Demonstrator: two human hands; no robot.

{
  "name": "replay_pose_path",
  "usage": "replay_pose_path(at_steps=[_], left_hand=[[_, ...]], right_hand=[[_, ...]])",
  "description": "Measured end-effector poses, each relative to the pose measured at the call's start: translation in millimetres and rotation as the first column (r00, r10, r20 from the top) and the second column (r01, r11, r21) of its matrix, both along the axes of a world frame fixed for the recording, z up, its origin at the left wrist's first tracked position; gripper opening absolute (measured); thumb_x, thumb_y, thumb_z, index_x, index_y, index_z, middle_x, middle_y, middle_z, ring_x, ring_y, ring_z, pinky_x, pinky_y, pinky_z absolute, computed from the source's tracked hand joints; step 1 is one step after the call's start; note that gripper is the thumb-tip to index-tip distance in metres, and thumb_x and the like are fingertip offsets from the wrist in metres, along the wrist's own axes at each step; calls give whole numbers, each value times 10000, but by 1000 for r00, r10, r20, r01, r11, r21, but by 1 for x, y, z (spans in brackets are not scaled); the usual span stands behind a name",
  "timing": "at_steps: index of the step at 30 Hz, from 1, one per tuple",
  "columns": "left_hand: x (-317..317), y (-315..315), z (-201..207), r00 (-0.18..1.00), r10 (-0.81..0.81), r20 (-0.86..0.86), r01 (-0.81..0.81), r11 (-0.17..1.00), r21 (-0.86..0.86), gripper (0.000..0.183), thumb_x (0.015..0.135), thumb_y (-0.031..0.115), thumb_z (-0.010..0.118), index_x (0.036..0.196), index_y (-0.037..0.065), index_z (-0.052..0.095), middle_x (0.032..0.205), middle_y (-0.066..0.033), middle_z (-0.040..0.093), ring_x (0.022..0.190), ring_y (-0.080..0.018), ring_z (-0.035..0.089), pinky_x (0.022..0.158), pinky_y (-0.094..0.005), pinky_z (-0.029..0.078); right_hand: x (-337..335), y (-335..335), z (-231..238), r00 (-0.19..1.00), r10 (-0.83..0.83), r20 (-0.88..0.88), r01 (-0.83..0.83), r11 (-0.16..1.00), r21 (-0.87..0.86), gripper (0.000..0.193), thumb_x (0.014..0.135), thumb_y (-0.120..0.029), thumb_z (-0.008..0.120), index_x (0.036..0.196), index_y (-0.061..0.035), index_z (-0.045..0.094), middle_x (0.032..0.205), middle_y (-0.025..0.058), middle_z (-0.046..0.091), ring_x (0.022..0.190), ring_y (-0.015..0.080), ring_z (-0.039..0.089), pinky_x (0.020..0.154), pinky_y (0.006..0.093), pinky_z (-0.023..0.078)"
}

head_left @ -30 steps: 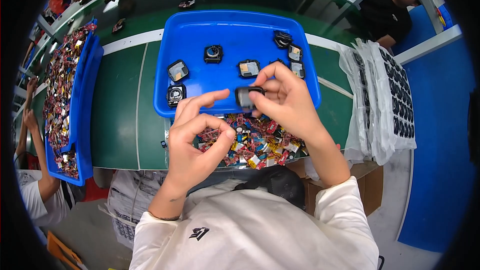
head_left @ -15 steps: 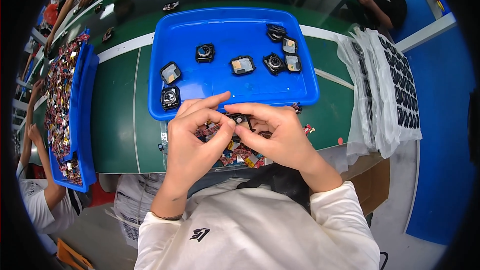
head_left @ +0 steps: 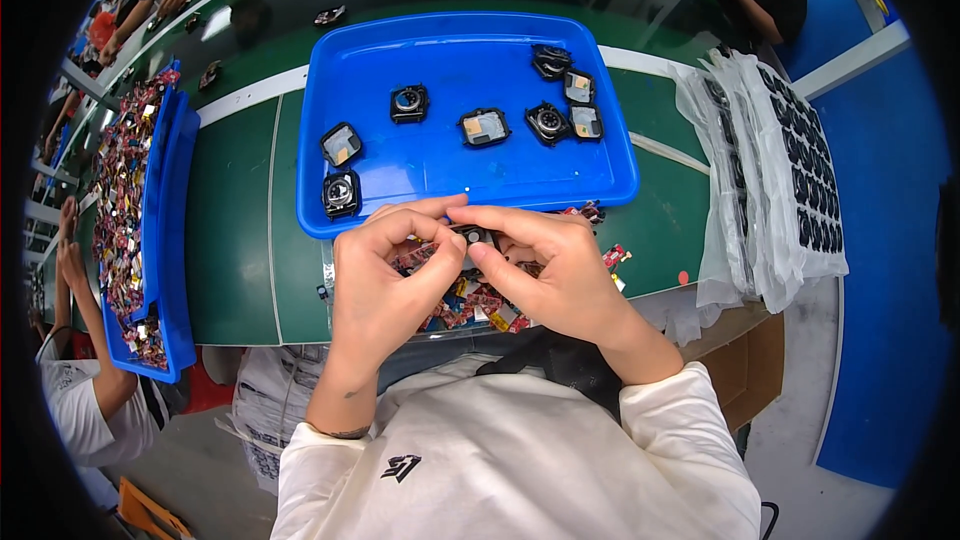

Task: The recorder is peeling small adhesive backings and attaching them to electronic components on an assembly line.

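Note:
Between my two hands, just in front of the blue tray (head_left: 440,25), is a small black watch case (head_left: 476,236). My right hand (head_left: 555,260) grips it between thumb and forefinger. The left thumb and forefinger are pinched at its left edge, with the other fingers of my left hand (head_left: 390,275) curled above; what lies inside that pinch is hidden. In the tray lie several black watch cases, among them a round-faced one (head_left: 409,103) and a pale-backed one (head_left: 485,127). Beneath my hands is a heap of small red and yellow circuit pieces (head_left: 480,305).
A long blue bin (head_left: 172,240) full of red circuit pieces stands at the left. White plastic-wrapped trays of black parts (head_left: 800,160) are stacked at the right. Dark watch parts (head_left: 330,16) lie on the green table beyond the tray. Co-workers' arms (head_left: 85,290) reach in from the left.
My left fingers have bent down closer to the watch case, which has tilted slightly. Watch parts on the far green surface have shifted left. The co-worker at far right has moved.

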State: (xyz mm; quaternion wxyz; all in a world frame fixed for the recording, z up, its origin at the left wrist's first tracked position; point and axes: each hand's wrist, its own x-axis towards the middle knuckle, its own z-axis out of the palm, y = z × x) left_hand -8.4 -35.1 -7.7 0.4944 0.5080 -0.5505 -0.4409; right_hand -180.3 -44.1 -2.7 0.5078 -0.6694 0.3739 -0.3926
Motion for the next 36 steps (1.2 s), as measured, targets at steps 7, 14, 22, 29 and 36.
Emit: replay_pose_path(at_steps=[7, 14, 22, 29, 36], left_hand=[[2, 0, 0, 1000, 5, 28, -5, 1000, 6, 46, 736, 41, 692, 754, -1, 693, 994, -166, 707, 917, -202, 656, 844, -316, 486], [-2, 3, 1, 998, 31, 63, -25, 996, -91, 57, 749, 35, 708, 796, 2, 706, 990, -161, 708, 853, -167, 673, 752, -267, 511], [-10, 15, 10, 969, 190, -156, -220, 955, -199, 166, 731, -5, 745, 895, 2, 726, 935, -121, 714, 795, -150, 677, 698, -248, 521], [5, 9, 3, 947, 136, 292, -11, 919, -394, 117, 719, -19, 744, 828, 2, 710, 795, -86, 682, 723, -163, 644, 606, -272, 488], [2, 11, 10, 952, 82, 296, 28, 936, -350, 68, 751, -7, 736, 807, -9, 698, 736, -74, 648, 692, -150, 617, 596, -257, 460]], right_hand=[[4, 2, 2, 998, -43, -34, 41, 998, -52, 266, 879, -15, 597, 1138, 39, 626, 948, 161, 703, 686, 159, 690, 593, 266, 558], [6, 2, -8, 989, -144, 23, 146, 973, -181, 201, 879, -23, 607, 1062, 32, 669, 913, 152, 709, 685, 145, 685, 593, 251, 549], [-4, -2, -8, 976, -164, 142, 178, 980, -92, 192, 894, -9, 591, 1060, 18, 683, 798, 28, 676, 642, 27, 582, 551, 172, 466], [4, -5, -3, 941, -199, 274, 211, 977, -17, 153, 878, -6, 615, 1008, 16, 692, 779, -1, 659, 677, 14, 572, 570, 162, 447], [2, -8, -1, 943, -325, 73, 332, 903, -271, 135, 771, 16, 673, 901, -14, 697, 790, 39, 696, 672, 64, 633, 602, 209, 495]])
